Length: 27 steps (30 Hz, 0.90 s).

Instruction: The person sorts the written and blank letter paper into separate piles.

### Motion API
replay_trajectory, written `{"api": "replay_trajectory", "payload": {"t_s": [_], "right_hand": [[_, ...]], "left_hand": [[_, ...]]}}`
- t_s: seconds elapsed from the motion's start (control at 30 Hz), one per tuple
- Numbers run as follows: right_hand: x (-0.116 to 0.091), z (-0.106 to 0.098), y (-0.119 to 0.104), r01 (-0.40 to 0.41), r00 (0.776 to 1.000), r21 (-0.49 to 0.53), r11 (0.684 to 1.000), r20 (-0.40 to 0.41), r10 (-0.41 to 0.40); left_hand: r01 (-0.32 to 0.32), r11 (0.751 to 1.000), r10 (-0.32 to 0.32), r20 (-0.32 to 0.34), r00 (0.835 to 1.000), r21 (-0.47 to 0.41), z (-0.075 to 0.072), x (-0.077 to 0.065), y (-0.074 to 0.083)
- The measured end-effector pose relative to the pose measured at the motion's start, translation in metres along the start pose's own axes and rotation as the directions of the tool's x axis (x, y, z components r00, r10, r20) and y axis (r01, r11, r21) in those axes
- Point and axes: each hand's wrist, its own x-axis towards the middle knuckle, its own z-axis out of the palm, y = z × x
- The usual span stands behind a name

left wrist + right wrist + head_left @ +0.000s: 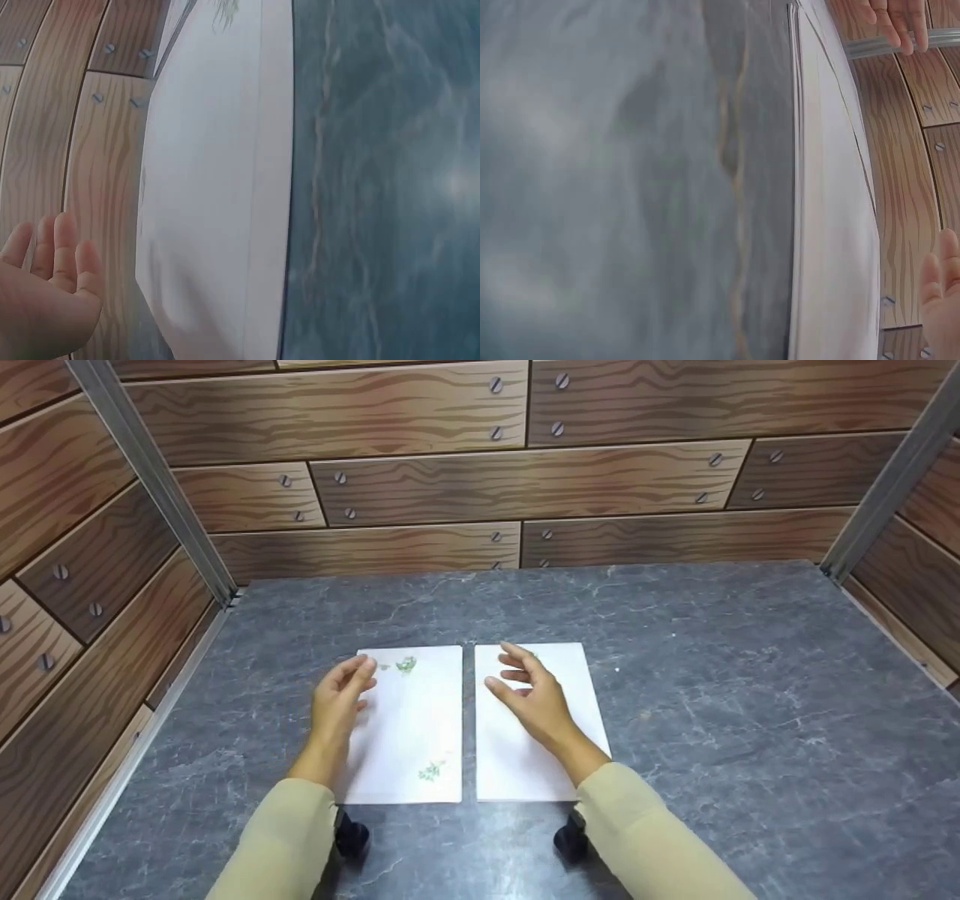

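Two white paper-like rectangles lie side by side on the table with a narrow gap between them. On the left rectangle (412, 727) there are small green leaf prints near the top and bottom. The right rectangle (517, 765) is partly covered by my right hand (536, 701), which hovers over it with fingers loosely bent and nothing held. Over the outer edge of the left one is my left hand (337, 701), its fingers relaxed and holding nothing. In the right wrist view, the near edge of a white rectangle (832, 225) shows thin layers.
A grey marbled tabletop (750, 697) surrounds the two rectangles. Wood-patterned panels (420, 487) stand behind it and at both sides, with metal corner posts (154, 472) between them. Dark wrist devices (350, 838) sit below both wrists.
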Motion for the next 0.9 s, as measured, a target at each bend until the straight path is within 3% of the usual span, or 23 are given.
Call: {"api": "replay_trajectory", "payload": {"t_s": [0.23, 0.6, 0.9], "right_hand": [[0.005, -0.019, 0.026, -0.022, 0.999, -0.061, 0.998, -0.026, 0.020], [0.001, -0.054, 0.033, -0.081, 0.996, -0.120, 0.990, -0.041, 0.076], [-0.005, -0.081, 0.036, -0.159, 0.987, -0.220, 0.963, -0.013, 0.160]], "left_hand": [[-0.040, 0.999, 0.039, 0.050, 0.998, 0.028, 0.018, -0.006, -0.001], [-0.041, 0.997, 0.034, 0.109, 0.993, 0.061, 0.044, -0.015, -0.001], [-0.036, 0.994, 0.014, 0.209, 0.978, 0.103, 0.059, -0.020, -0.003]]}}
